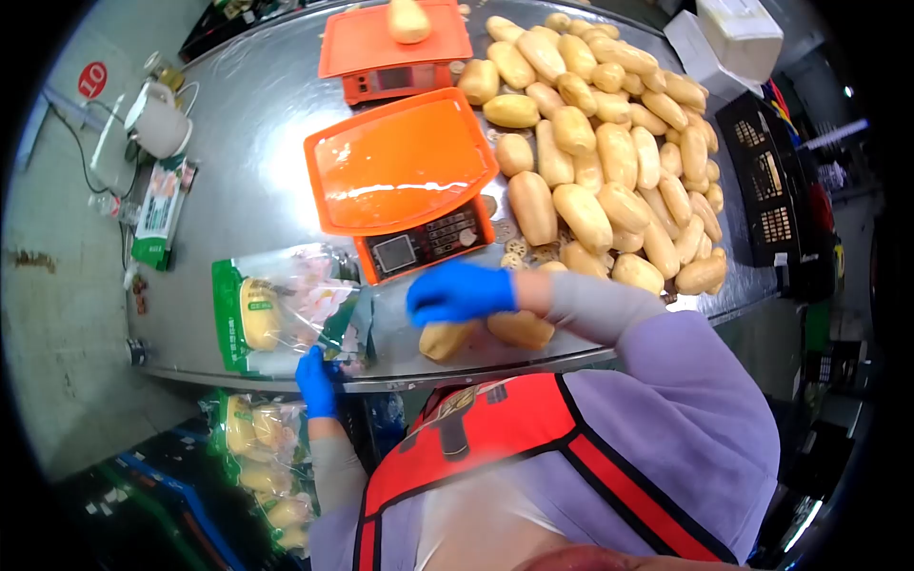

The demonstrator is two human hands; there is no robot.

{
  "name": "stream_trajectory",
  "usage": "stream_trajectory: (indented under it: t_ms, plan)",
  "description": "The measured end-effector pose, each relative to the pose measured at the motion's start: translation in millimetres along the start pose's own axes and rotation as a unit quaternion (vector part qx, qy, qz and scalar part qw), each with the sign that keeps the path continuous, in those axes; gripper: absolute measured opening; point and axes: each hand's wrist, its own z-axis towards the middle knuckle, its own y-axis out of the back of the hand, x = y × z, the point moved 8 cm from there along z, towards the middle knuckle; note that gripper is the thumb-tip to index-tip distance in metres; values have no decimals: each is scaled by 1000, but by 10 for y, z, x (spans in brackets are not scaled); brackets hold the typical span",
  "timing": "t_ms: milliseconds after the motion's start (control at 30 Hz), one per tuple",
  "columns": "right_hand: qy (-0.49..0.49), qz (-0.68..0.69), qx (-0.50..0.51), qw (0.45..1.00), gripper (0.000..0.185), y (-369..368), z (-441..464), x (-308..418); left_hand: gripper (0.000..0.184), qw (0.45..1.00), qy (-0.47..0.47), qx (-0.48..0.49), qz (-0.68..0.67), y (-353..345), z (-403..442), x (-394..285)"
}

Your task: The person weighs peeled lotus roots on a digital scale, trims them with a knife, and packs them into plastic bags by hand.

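My left hand (316, 383), in a blue glove, pinches the near edge of a clear plastic bag (309, 290) printed with green bands and pink flowers. One lotus root segment (259, 314) lies inside it, toward the green end. Motion smears my right hand (462, 293), also gloved in blue; its fingers are not clear. It is over the table between the bag and two loose lotus root segments, one to the left (445, 340) and one to the right (521, 330). Just beyond it stands an orange scale (400, 171) with a display and keypad.
A big pile of lotus roots (619, 157) covers the table's right side. Another orange scale (395, 57) at the back carries one root (409, 21). A white kettle (159, 121) stands left. Filled bags (262, 457) lie below the front edge. Black crate (762, 186) at right.
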Motion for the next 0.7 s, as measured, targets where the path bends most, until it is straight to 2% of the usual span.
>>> stream_trajectory:
  t_ms: [33, 67, 100, 167, 200, 233, 300, 400, 467, 500, 567, 633, 700]
  plan:
    - [-31, -75, -90, 993, 20, 447, -213, -29, 19, 1000, 13, -5, -23, -5, -48, 3]
    - [-32, -43, -175, 983, 22, 904, -398, -178, 20, 1000, 8, 11, -25, 6, -10, 10]
    - [-124, -94, -305, 940, 22, 1395, -705, -592, 21, 999, -7, -13, -40, 63, 52, 80]
    - [-134, -242, -449, 849, 29, 2394, -1239, -759, 21, 1000, 4, -7, -21, 47, 28, 70]
    - [-260, -241, -491, 796, 37, 2747, -1472, -835, 21, 1000, 2, -6, -19, 34, 25, 67]
    - [-261, -302, -518, 756, 41, 3036, -1717, -1021, 23, 1000, -3, -3, 26, 28, -5, 70]
    - [-330, -314, -495, 740, 57, 3383, -1924, -1322, 26, 997, -10, -2, 72, 40, 2, 104]
    - [-375, -351, -455, 727, 62, 3591, -1883, -1606, 25, 992, -64, -31, 105, 146, 135, 241]
    - [-417, -418, -378, 713, 63, 3606, -1737, -1729, 25, 960, -170, -102, 196, 241, 125, 173]
    - [-419, -417, -378, 712, 63, 3632, -1701, -1719, 25, 960, -169, -100, 198, 185, 81, 136]
    - [-492, -391, -289, 722, 65, 3629, -1683, -1808, 24, 977, -121, -107, 141, 113, -12, 91]
    - [-486, -380, -302, 727, 67, 3677, -1794, -1874, 24, 968, -152, -110, 169, 207, 72, 143]
    - [-401, -282, -420, 764, 65, 3693, -1982, -1650, 22, 953, -176, -112, 219, 300, 139, 215]
